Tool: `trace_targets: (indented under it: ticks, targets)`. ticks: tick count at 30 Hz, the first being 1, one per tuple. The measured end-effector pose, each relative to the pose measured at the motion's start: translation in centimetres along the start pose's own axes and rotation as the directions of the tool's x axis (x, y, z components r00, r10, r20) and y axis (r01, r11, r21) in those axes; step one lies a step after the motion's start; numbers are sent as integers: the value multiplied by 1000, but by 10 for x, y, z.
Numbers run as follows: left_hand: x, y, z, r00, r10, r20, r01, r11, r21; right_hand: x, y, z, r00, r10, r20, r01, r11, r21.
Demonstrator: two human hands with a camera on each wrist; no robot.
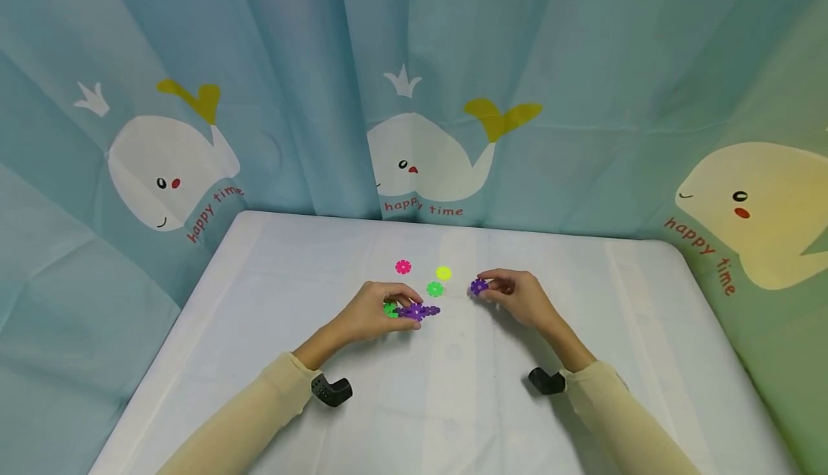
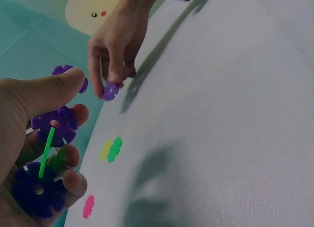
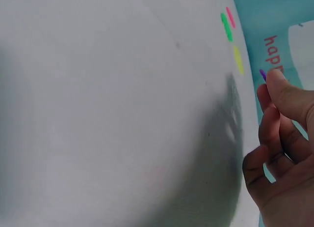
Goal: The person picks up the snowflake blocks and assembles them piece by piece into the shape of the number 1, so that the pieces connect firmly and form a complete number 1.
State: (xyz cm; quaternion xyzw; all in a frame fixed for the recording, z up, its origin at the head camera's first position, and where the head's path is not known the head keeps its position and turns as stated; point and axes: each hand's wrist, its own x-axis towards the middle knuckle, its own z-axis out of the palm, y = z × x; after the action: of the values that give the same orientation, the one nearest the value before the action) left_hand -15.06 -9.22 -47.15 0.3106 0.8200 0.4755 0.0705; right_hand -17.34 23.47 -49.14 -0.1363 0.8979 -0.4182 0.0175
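My left hand holds a joined piece of notched snowflake discs, several purple and a green one. In the left wrist view, a green disc stands edge-on between purple ones, and the thumb presses near the upper purple disc. To the right, my right hand pinches a single purple disc between thumb and fingertips, apart from the joined piece. Only a sliver of that purple disc shows in the right wrist view.
Beyond and between the hands, a pink disc, a yellow disc and a green disc lie flat on the white table. A blue curtain with printed whales hangs along the table's far edge.
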Motion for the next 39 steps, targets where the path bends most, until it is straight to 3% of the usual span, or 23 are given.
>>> trace_targets:
  ticks: [10,23,30,39]
  targets:
    - [2,-1,0,1000,-4,3,4,1000,10,-24,-12,6,999,12,50,-20,985,172]
    - [8,4,1,1000,9,1,-9,1000,30,-37,-38,17,993,-65,102,17,911,412]
    - [9,7,2,1000,7,2,-7,1000,24,-39,-50,16,987,-35,154,-40,887,460]
    - [8,5,5,1000,22,22,-22,1000,12,-40,-50,19,985,-32,171,-50,889,456]
